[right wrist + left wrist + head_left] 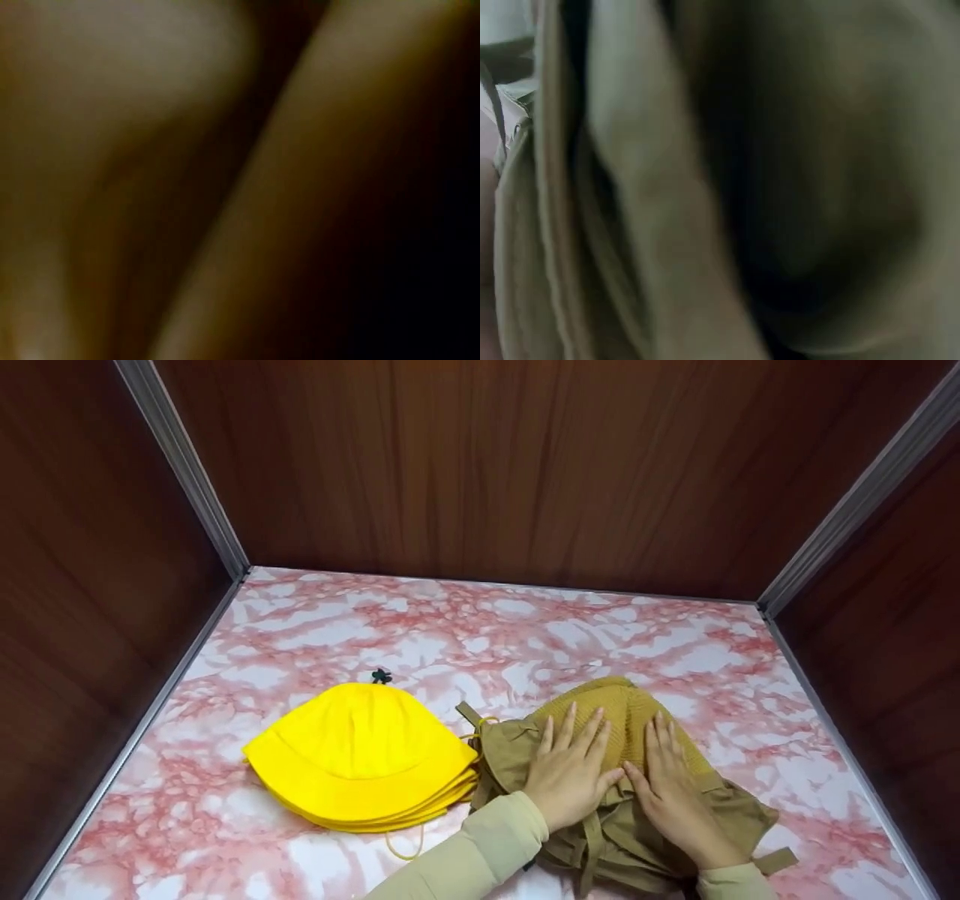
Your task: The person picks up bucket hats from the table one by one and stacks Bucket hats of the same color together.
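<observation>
Both hands lie on a khaki-brown hat [611, 735] with a mesh crown, at the right front of the table in the head view. My left hand [571, 772] rests on its left part with the fingers straight and spread. On its right part my right hand [675, 787] presses with straight fingers, the two thumbs meeting near the middle. Loose straps and folds of khaki cloth lie under and below the hands. Khaki cloth [652, 195] fills the left wrist view up close. The right wrist view is dark and blurred.
A stack of yellow bucket hats [367, 742] lies left of the khaki hat, touching or nearly touching it. A small dark cord stopper [382, 676] sticks out behind the stack. Brown wood-grain panels [480, 472] wall the pink and white marbled table [315, 630] at the back and sides.
</observation>
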The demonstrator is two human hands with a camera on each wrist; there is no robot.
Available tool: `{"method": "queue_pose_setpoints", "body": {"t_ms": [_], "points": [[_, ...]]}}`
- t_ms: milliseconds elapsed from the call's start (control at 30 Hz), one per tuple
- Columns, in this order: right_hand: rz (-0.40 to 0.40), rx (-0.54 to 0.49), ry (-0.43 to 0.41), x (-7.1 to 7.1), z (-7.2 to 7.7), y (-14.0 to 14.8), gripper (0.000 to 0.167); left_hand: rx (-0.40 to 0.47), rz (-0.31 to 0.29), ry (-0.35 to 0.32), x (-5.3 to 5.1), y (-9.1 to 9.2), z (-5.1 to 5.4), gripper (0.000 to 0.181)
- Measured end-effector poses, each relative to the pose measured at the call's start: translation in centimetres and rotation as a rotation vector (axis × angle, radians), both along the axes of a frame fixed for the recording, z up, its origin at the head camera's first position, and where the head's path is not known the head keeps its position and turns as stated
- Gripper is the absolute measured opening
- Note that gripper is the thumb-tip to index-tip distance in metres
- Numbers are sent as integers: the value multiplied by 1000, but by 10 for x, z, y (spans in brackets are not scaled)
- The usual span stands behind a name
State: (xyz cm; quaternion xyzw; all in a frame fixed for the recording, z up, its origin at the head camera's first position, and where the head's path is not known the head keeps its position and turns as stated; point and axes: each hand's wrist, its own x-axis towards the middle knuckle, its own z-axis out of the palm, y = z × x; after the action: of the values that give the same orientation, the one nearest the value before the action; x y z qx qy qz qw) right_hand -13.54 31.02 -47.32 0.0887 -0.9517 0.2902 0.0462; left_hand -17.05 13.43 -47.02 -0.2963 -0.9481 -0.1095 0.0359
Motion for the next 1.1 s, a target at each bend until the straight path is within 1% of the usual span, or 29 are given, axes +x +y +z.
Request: {"method": "queue_pose_setpoints", "body": {"t_ms": [133, 233, 367, 467, 567, 700, 800, 900, 1000, 1100], "points": [[-14, 20, -71, -5, -6, 0, 74, -38, 18, -3, -4, 0, -10, 64], [-24, 39, -116, -9, -10, 0, 75, -41, 17, -8, -6, -2, -17, 63], [-21, 62, -139, -11, -17, -1, 74, -39, 14, -17, -7, -3, -24, 63], [-23, 68, -152, -12, -23, -1, 74, -51, 15, -44, -7, -3, -27, 62], [-27, 70, -171, -12, -26, 0, 74, -64, 11, -83, -7, -3, -28, 63], [-24, 67, -186, -13, -27, 1, 73, -58, 5, -135, -9, -3, -28, 62], [-17, 61, -196, -14, -27, 2, 73, -58, 8, -153, -9, -3, -28, 62], [-14, 48, -203, -15, -26, 2, 74, -61, 15, -156, -10, -2, -27, 62], [-19, 33, -171, -17, -26, 3, 74, -54, 17, -151, -12, -2, -26, 63], [-37, 16, -101, -17, -26, 4, 72, -29, 13, -132, -15, -1, -22, 63]]}}
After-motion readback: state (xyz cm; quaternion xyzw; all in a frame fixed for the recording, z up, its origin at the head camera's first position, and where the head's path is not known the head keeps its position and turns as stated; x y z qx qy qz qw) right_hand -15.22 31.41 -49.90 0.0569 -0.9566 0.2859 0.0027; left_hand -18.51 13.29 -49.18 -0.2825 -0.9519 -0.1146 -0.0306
